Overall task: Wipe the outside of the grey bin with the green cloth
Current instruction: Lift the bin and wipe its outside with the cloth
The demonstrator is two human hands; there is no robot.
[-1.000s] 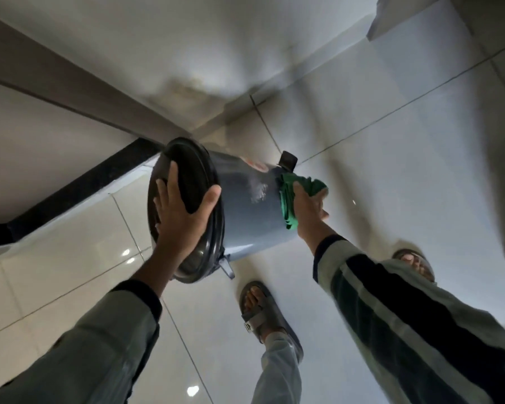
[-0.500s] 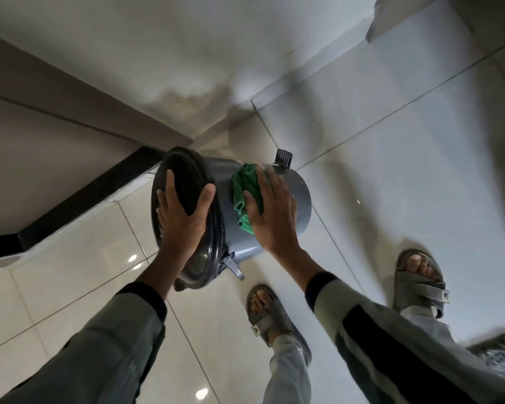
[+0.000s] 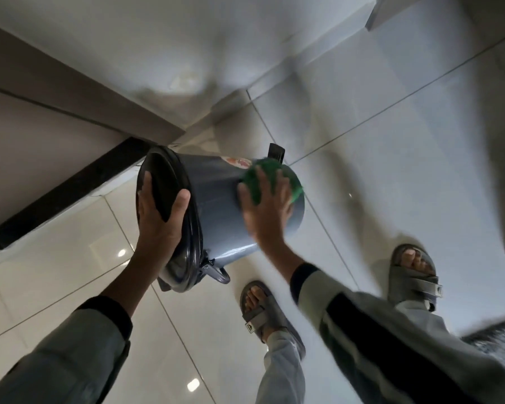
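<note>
The grey bin (image 3: 216, 211) is tipped on its side above the tiled floor, its dark lid (image 3: 169, 199) facing left and its black pedal (image 3: 276, 153) sticking up at the base end. My left hand (image 3: 161, 220) is spread flat against the lid and steadies the bin. My right hand (image 3: 267, 208) presses the green cloth (image 3: 270, 177) against the bin's wall close to its base end; fingers lie over the cloth. The hand and cloth are blurred by motion.
A dark skirting strip (image 3: 70, 188) and wall run along the left behind the bin. My two feet in grey sandals (image 3: 263, 310) (image 3: 414, 275) stand on the glossy floor tiles (image 3: 391, 170) below and right of the bin. A dark speckled mat (image 3: 502, 342) lies at the right edge.
My right hand has slid the green cloth along the bin's wall from beside the lid towards the base end. My left hand stays on the lid.
</note>
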